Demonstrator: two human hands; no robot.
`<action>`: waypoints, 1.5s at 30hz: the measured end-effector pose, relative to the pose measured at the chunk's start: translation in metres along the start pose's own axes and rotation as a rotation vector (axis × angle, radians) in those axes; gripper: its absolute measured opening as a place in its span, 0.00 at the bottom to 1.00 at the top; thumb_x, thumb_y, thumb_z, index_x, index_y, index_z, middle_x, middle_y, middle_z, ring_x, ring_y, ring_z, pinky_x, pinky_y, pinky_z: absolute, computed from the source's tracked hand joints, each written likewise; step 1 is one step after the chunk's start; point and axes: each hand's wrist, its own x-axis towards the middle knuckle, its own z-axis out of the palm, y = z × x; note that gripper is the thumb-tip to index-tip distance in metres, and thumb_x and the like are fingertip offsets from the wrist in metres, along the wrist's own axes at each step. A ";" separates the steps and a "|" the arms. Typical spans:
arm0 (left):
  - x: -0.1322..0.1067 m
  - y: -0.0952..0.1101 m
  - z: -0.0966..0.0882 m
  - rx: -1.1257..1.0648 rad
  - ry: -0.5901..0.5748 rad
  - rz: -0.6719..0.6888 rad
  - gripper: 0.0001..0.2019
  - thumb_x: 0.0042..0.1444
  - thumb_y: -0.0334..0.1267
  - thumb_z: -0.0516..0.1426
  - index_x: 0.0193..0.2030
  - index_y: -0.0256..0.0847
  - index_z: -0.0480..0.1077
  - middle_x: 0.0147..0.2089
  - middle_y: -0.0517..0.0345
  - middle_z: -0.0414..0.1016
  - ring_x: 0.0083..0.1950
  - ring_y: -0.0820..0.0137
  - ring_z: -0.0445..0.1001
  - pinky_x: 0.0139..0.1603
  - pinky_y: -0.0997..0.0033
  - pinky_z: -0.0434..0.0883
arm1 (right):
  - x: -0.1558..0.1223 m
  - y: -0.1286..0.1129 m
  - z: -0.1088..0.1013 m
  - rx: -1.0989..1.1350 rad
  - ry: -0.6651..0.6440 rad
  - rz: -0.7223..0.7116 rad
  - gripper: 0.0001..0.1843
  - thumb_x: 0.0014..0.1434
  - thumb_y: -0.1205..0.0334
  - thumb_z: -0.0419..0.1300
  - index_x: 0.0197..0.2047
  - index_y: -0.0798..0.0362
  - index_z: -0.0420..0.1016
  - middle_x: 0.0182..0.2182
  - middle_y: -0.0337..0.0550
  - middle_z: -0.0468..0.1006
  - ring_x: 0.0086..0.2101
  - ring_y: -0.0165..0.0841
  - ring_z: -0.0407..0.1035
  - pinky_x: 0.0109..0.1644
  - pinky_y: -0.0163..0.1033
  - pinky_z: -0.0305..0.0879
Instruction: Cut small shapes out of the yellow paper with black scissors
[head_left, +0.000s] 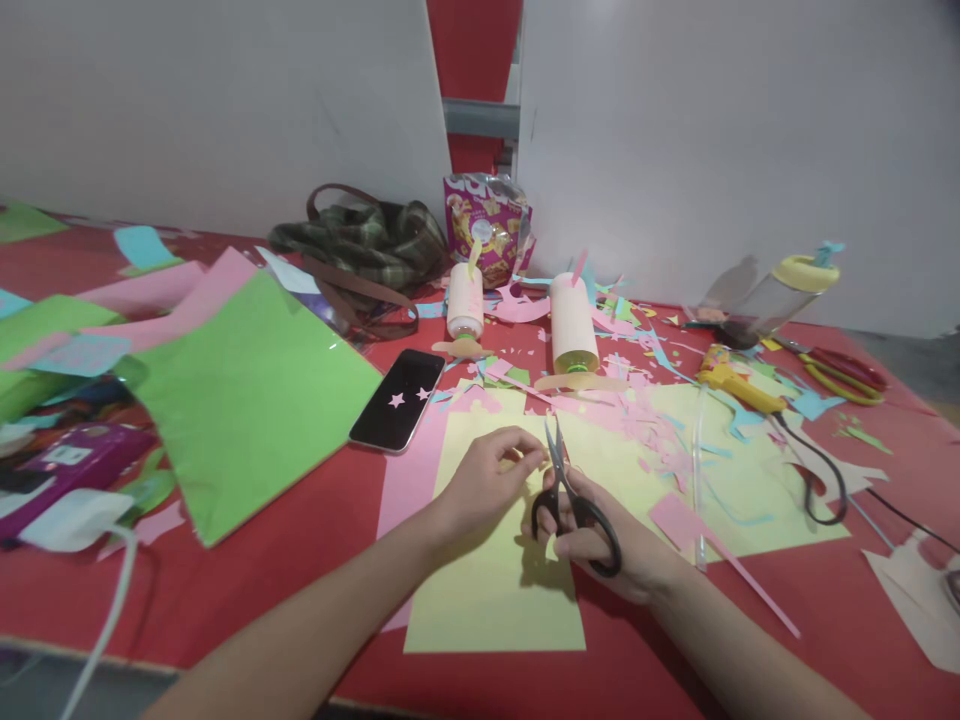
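My right hand (592, 530) is closed around black-handled scissors (557, 465), with fingers through the loops and the blades pointing away from me, slightly apart. My left hand (491, 470) is close to the blades, thumb and fingertips pinched together; whatever they hold is too small to make out. Both hands are above a pale yellow sheet of paper (495, 600). A phone (397, 400) with two small pink paper stars (396, 401) on its screen lies beyond my left hand. Two paper-wrapped cylinders (574, 320) stand past the scissors.
Green sheets (255, 410) and a purple device (82, 465) lie at left. A yellow glue gun (739, 385), red-and-yellow scissors (844, 375) and a tilted bottle (780, 300) are at right. Paper scraps (664, 440) litter the table. Behind sit a snack bag (487, 225) and plaid bag (367, 240).
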 end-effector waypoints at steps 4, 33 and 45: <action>0.007 -0.012 -0.007 0.043 0.230 -0.135 0.10 0.51 0.42 0.48 0.26 0.37 0.63 0.22 0.61 0.63 0.24 0.75 0.64 0.25 0.76 0.62 | 0.001 0.000 -0.001 0.057 0.005 -0.024 0.20 0.41 0.78 0.60 0.36 0.51 0.60 0.24 0.33 0.66 0.28 0.27 0.64 0.37 0.36 0.57; -0.011 0.002 0.010 0.387 -0.190 0.121 0.14 0.56 0.36 0.43 0.21 0.38 0.59 0.22 0.62 0.61 0.27 0.74 0.59 0.35 0.72 0.58 | 0.010 0.008 -0.007 -0.265 0.512 -0.375 0.18 0.44 0.68 0.62 0.35 0.47 0.58 0.26 0.32 0.65 0.23 0.24 0.61 0.25 0.30 0.57; -0.006 0.012 0.000 0.009 -0.030 -0.081 0.10 0.53 0.35 0.46 0.22 0.38 0.61 0.22 0.62 0.63 0.26 0.75 0.62 0.27 0.76 0.61 | 0.005 0.009 -0.005 -0.172 0.251 -0.296 0.19 0.49 0.53 0.56 0.44 0.47 0.58 0.31 0.41 0.65 0.31 0.33 0.64 0.35 0.39 0.61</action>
